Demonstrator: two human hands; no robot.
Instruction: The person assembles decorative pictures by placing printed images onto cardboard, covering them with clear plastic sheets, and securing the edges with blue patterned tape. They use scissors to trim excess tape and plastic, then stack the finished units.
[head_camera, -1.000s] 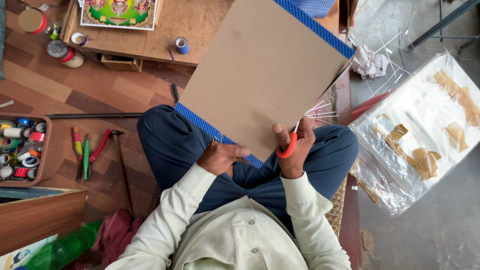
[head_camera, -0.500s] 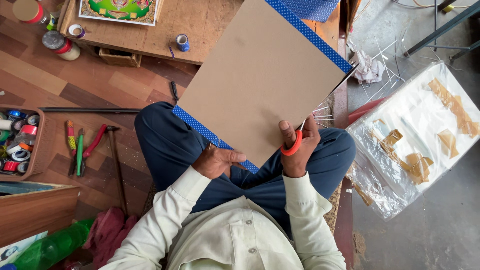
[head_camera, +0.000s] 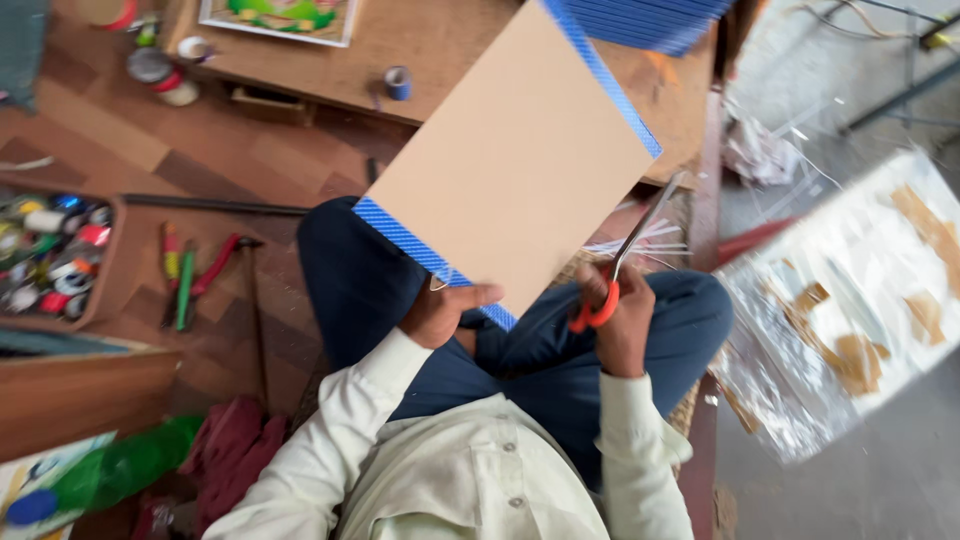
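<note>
A large tan cardboard sheet (head_camera: 520, 165) with blue patterned borders is held up over my lap. My left hand (head_camera: 440, 312) grips its lower blue edge, thumb on the tan face. My right hand (head_camera: 622, 322) holds orange-handled scissors (head_camera: 628, 252), their blades running up along the sheet's right edge. I sit cross-legged in dark blue trousers and a cream long-sleeved shirt.
A low wooden table (head_camera: 420, 50) ahead carries a colourful picture (head_camera: 285, 17) and a small blue tape roll (head_camera: 398, 82). A tray of thread spools (head_camera: 50, 255) and hand tools (head_camera: 195, 270) lie left. Clear plastic sheeting with tan scraps (head_camera: 860, 300) lies right. A green bottle (head_camera: 120, 465) is near left.
The scissors have come clear of the sheet's lower edge and now lie along its right side. The sheet has tilted and shifted slightly. My left hand keeps its hold.
</note>
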